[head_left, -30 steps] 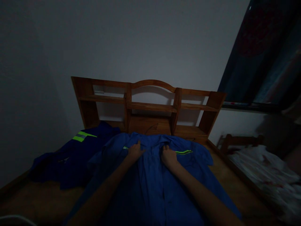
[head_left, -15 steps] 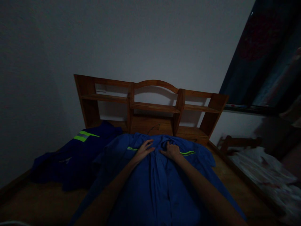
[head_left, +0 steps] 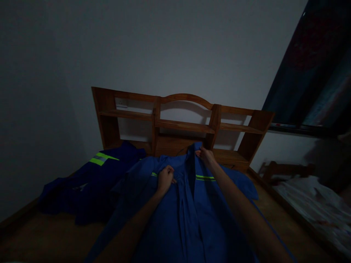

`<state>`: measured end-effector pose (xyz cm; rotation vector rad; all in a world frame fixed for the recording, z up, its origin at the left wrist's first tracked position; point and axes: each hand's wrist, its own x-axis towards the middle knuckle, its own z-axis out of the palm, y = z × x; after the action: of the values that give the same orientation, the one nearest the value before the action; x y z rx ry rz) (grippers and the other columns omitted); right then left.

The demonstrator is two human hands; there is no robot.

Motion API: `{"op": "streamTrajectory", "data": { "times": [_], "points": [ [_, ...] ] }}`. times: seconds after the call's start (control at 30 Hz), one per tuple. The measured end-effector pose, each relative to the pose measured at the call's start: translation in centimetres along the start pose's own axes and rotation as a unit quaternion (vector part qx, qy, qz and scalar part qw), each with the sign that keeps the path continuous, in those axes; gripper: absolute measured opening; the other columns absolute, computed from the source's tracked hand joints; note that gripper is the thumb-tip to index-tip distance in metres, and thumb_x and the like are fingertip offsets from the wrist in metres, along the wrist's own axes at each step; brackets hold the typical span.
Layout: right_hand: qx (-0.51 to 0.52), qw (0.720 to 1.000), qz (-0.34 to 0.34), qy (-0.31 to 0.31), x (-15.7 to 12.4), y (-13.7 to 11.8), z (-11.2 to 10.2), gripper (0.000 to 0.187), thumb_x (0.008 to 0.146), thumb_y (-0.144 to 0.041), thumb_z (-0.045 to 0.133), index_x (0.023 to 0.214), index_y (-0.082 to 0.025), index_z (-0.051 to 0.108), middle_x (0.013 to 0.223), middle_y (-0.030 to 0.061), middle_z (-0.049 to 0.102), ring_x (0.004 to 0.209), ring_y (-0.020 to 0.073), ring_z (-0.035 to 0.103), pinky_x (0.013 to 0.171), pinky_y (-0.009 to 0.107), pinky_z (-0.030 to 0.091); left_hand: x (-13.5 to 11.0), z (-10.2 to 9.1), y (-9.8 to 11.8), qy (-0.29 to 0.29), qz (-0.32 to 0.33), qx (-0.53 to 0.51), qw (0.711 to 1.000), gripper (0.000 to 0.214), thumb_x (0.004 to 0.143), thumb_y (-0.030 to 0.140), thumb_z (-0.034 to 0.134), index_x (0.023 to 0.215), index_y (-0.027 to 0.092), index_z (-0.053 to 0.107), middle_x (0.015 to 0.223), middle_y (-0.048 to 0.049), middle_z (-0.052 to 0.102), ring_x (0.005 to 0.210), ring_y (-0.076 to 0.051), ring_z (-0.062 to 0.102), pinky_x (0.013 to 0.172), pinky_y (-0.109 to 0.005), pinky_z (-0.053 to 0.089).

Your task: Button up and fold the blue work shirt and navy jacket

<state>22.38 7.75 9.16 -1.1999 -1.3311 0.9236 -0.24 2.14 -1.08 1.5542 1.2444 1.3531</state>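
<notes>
A blue work jacket (head_left: 216, 204) with yellow-green reflective strips lies spread out in front of me, its collar toward the headboard. My right hand (head_left: 206, 155) pinches the upper front edge near the collar and holds that flap raised. On the other side of the front opening, my left hand (head_left: 165, 179) is closed with curled fingers on the jacket's chest, beside the left strip. Its fingertips are partly hidden and dark. Folds run down the middle of the jacket between both arms.
A darker blue garment (head_left: 90, 182) with a reflective band lies crumpled at the left. Behind the jacket stands a wooden headboard (head_left: 186, 126) with shelves, against a pale wall. At the right are white bedding or plastic (head_left: 309, 197) and a dark curtain (head_left: 307, 73).
My right hand has moved up and lifted the jacket's front edge off the surface. My left hand, spread before, has curled its fingers closed on the fabric. The view has shifted slightly.
</notes>
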Motion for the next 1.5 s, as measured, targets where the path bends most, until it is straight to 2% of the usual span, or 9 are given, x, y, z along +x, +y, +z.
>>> {"op": "streamTrajectory", "data": {
  "times": [0.17,0.37,0.6,0.8,0.97,1.07,1.17,1.3,1.5],
  "points": [
    [-0.086,0.99,-0.068,-0.087,-2.5,1.0,1.5,0.058,0.075,-0.02,0.058,0.13,-0.026,0.039,0.111,0.0059,0.063,0.092,0.0164,0.063,0.083,0.034,0.048,-0.6,0.1,1.3,-0.024,0.067,0.058,0.996,0.022,0.084,0.021,0.033,0.09,0.019,0.055,0.072,-0.0003,0.064,0.061,-0.012,0.063,0.06,-0.023,0.047],
    [-0.293,0.924,-0.245,-0.021,-9.7,6.6,2.3,0.027,0.08,-0.01,0.045,0.101,-0.02,0.059,0.099,0.005,0.061,0.096,0.0171,0.057,0.089,0.032,0.043,-1.3,-0.1,3.3,0.023,0.165,0.285,0.944,0.022,0.086,0.024,0.037,0.078,0.019,0.057,0.082,-0.0043,0.064,0.081,-0.016,0.061,0.075,-0.026,0.043],
    [-0.342,0.913,-0.218,-0.054,-9.9,7.6,0.7,0.025,0.073,-0.003,0.044,0.077,-0.018,0.063,0.087,0.0035,0.059,0.082,0.0143,0.057,0.081,0.026,0.042,-1.8,-0.8,2.7,-0.006,0.035,0.474,0.88,0.029,0.087,0.025,0.038,0.08,0.017,0.066,0.08,-0.0099,0.068,0.076,-0.023,0.064,0.069,-0.032,0.046],
    [-0.371,0.9,-0.187,-0.132,-9.4,6.8,-1.8,0.035,0.071,-0.002,0.043,0.081,-0.02,0.072,0.093,0.0035,0.061,0.085,0.0136,0.058,0.083,0.023,0.041,-0.9,-0.6,-0.1,-0.108,0.147,0.353,0.918,0.039,0.079,0.005,0.041,0.107,0.019,0.065,0.111,-0.0074,0.064,0.104,-0.016,0.059,0.094,-0.029,0.043],
    [-0.395,0.884,-0.16,-0.19,-9.5,6.5,-2.4,0.034,0.075,-0.014,0.053,0.104,-0.023,0.069,0.096,0.004,0.062,0.086,0.0156,0.058,0.08,0.024,0.043,-0.7,0.3,-0.8,-0.132,0.205,0.302,0.921,0.066,0.077,0.02,0.056,0.138,0.014,0.034,0.139,-0.0162,0.04,0.13,-0.025,0.036,0.108,-0.042,0.031],
    [-0.414,0.874,-0.148,-0.207,-9.6,6.4,-2.5,0.041,0.075,-0.026,0.061,0.116,-0.022,0.063,0.101,0.0059,0.061,0.088,0.0177,0.058,0.08,0.025,0.043,-1.3,0.7,0.2,-0.186,0.19,0.31,0.913,0.078,0.078,0.038,0.059,0.144,0.023,0.019,0.145,-0.0151,0.03,0.134,-0.029,0.03,0.108,-0.051,0.026],
    [-0.407,0.872,-0.138,-0.236,-9.6,6.4,-2.8,0.062,0.069,-0.043,0.069,0.124,-0.02,0.056,0.11,0.0087,0.058,0.097,0.0215,0.056,0.085,0.029,0.042,-1.9,0.9,1.0,-0.225,0.166,0.344,0.896,0.088,0.072,0.058,0.06,0.144,0.033,0.016,0.149,-0.0127,0.022,0.136,-0.035,0.023,0.106,-0.061,0.015],
    [-0.379,0.878,-0.144,-0.253,-9.5,6.6,-3.5,0.084,0.06,-0.051,0.075,0.132,-0.02,0.046,0.111,0.0093,0.056,0.102,0.0236,0.053,0.089,0.033,0.041,-1.7,1.3,0.9,-0.228,0.146,0.362,0.892,0.106,0.065,0.068,0.06,0.146,0.028,0.005,0.149,-0.0152,0.023,0.135,-0.035,0.024,0.108,-0.06,0.004],
    [-0.386,0.882,-0.146,-0.229,-9.6,6.6,-3.6,0.055,0.069,-0.031,0.07,0.119,-0.018,0.053,0.099,0.006,0.06,0.087,0.0177,0.058,0.076,0.026,0.044,0.6,1.8,0.4,-0.275,0.073,0.415,0.864,0.083,0.07,0.072,0.047,0.141,0.035,0.026,0.146,-0.0115,0.034,0.132,-0.04,0.028,0.102,-0.066,-0.002]
  ]
}}
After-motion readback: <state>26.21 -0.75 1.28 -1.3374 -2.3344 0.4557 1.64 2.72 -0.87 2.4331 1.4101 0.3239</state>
